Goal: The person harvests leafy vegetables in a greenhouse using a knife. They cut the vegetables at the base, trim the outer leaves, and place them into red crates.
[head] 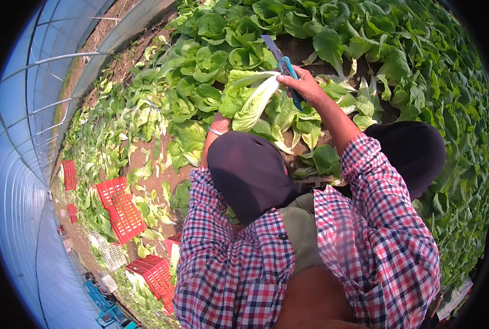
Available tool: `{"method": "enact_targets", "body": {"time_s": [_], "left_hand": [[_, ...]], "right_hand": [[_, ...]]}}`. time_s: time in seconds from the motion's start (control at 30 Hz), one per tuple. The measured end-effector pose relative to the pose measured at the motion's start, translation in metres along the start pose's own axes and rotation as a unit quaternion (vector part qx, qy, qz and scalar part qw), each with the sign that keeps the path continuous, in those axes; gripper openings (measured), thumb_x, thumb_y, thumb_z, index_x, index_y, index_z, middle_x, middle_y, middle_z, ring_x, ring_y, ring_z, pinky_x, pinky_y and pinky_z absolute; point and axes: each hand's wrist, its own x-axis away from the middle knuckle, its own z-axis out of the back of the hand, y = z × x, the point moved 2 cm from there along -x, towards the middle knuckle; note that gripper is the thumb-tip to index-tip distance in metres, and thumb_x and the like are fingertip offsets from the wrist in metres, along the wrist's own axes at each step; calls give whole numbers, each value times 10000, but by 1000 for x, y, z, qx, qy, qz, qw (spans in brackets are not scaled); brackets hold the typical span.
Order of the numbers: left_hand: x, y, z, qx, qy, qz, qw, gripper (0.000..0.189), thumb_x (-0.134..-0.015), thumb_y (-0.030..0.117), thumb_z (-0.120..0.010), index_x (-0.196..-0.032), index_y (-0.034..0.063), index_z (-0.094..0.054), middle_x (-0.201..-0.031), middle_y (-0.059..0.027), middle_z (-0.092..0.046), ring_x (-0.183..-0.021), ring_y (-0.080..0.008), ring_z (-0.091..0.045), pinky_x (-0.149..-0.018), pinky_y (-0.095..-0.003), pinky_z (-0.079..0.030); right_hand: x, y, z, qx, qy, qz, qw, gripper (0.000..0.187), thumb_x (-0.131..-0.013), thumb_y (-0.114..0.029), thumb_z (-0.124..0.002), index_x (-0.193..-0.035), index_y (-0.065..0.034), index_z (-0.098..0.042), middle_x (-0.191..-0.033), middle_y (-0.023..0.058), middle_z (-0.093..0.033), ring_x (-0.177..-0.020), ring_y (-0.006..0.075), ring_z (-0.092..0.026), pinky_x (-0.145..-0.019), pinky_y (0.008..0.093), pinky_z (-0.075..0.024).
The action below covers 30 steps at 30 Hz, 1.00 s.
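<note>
My right hand (304, 85) grips a blue-handled cutter knife (286, 68), its flat blade pointing up and away. The thumb of that hand also presses on the pale stem end of a cut leafy cabbage (254, 98). From the left, my left hand (220, 122) reaches under the cabbage's green leaves and bears it up; its fingers are hidden by them. A pale band circles the left wrist. Loose, pale-ribbed leaves (285, 115) lie on the soil just beneath my hands, between my dark-clad knees (248, 172).
Dense standing cabbages (244, 28) grow ahead and to the right. Trimmed leaves (145, 111) litter the soil at left. Red plastic crates (121, 211) and white crates (108, 250) stand lower left, near blue machinery (104, 302). A film greenhouse wall (18, 135) curves along the left.
</note>
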Motion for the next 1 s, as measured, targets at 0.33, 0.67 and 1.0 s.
{"method": "enact_targets", "body": {"time_s": [0.33,0.67,1.0], "left_hand": [[-13,-9,25,-181,-58,-59,980,375,-870,269,-534,-1152,22,-526,-1106,-58,-572,-1000,-151,-541,-817,-299,-451],[-28,26,-70,-535,-13,-111,838,408,-775,276,-682,-1084,26,-588,-1016,-53,-624,-895,-121,-576,-788,-253,-451],[-32,3,-69,-647,-40,-52,760,289,-766,186,-655,-997,15,-629,-849,-99,-667,-763,-120,-607,-714,-275,-467]], "right_hand": [[5,0,17,-52,66,39,996,405,-732,-319,-729,-972,-22,-593,-706,-2,-549,-555,71,-499,-476,216,-419],[5,16,20,-19,136,29,990,320,-746,-308,-715,-848,-27,-599,-645,5,-549,-493,76,-490,-441,218,-408],[-2,30,21,34,25,34,999,360,-694,-262,-758,-911,-42,-574,-691,-6,-546,-542,70,-493,-460,219,-408]]}}
